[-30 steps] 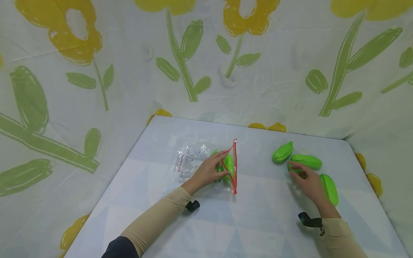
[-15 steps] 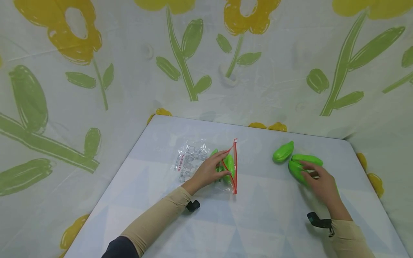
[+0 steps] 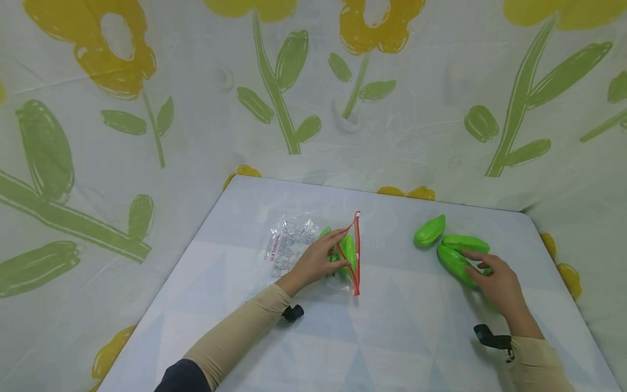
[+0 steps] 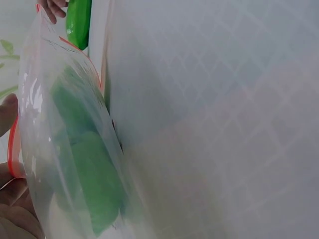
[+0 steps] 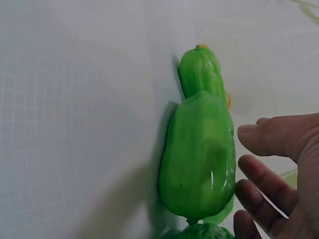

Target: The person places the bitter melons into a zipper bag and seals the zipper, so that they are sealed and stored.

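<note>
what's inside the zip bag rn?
Green toy vegetables show through the clear zip bag, whose red-edged mouth the left hand holds open. The hand and folded plastic hide the exact count.

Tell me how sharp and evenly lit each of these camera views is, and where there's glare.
Head view: sharp, flat even light, faint shadows. Left wrist view: the clear bag is close and soft, with white glare streaks. Right wrist view: the green vegetable is sharp with a glossy highlight, casting a shadow on the table.

Staged tabletop booth [image 3: 372, 337], flower-print sheet backdrop [image 3: 313, 92]
</note>
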### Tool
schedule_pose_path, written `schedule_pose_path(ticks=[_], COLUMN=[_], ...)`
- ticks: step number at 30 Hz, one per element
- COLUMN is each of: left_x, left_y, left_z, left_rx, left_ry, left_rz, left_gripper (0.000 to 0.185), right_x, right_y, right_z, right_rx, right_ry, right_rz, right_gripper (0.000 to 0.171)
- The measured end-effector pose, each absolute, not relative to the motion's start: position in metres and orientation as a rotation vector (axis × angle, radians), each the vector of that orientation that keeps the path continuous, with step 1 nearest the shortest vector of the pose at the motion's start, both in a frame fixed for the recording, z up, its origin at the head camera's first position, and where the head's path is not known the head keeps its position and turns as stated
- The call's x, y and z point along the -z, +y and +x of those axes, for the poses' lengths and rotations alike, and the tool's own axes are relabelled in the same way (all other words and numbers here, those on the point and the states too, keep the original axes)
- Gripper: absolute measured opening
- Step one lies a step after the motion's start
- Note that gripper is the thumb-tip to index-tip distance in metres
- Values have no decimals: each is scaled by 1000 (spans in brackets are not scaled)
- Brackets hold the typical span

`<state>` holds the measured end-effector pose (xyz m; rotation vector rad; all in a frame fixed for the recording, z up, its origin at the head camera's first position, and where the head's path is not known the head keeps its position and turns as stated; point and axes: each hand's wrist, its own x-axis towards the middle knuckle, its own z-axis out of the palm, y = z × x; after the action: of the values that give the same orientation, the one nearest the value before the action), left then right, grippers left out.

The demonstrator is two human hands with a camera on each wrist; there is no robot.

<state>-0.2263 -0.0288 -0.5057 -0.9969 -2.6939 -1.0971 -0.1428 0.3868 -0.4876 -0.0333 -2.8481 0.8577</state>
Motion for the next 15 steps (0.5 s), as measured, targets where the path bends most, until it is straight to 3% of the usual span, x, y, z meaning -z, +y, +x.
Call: schedule_pose_path(ticks=[15], left_x=[503], left_y=[-30], left_z=[-226], left_rx=[1059], left_ry=[-2726], left_rz=[-988], left_gripper=[77], right_x=[479], right_y=[387], right_z=[-144], right_rx=[-836], right_ry=[-3110], right_rz=[-106], right_gripper=[53])
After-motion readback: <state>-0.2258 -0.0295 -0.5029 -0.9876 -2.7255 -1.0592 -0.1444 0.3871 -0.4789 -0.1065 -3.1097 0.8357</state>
